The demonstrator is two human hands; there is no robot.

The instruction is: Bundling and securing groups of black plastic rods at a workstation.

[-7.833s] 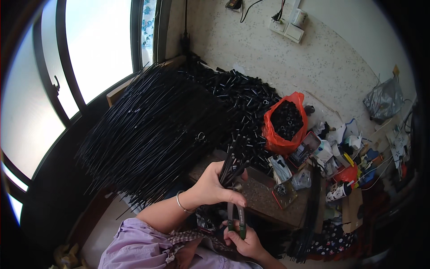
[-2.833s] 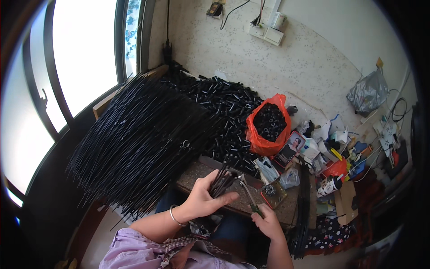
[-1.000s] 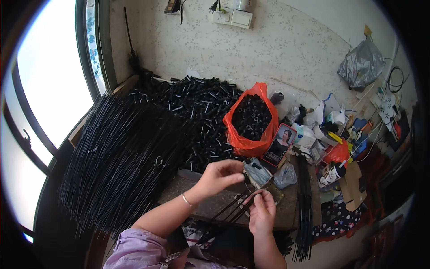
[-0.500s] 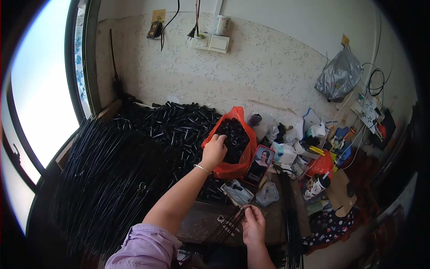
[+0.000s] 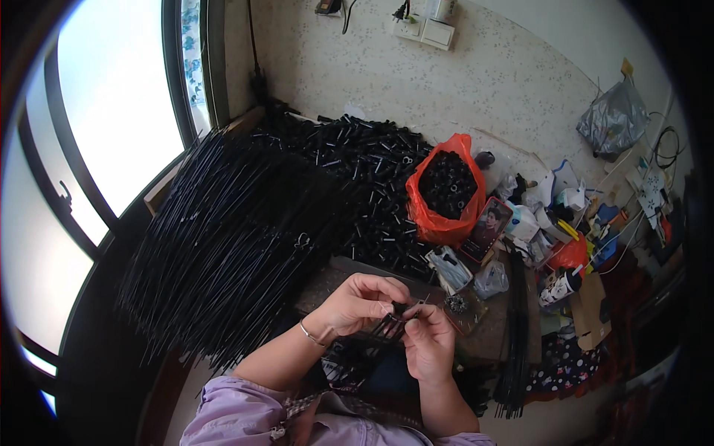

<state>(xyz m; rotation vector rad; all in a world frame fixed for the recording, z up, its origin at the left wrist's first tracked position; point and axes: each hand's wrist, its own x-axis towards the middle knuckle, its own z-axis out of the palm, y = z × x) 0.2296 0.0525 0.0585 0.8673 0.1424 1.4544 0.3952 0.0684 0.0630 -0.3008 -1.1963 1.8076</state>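
Both hands are meeting over the dark work board (image 5: 357, 276): I am keeping the left hand (image 5: 357, 303) curled, fingertips pinched on a small black cap (image 5: 399, 307), while the right hand (image 5: 428, 342) is gripping a bundle of thin black rods (image 5: 379, 331) just beside it. An orange bag of black caps (image 5: 445, 189) is sitting well beyond, next to the big rod pile (image 5: 223, 245).

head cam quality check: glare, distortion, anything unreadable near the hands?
Head view: window panes blown out white at left; fisheye bends the frame and darkens the rim; left hand and right hand evenly lit, but the thin black rods they pinch merge into dark clutter.
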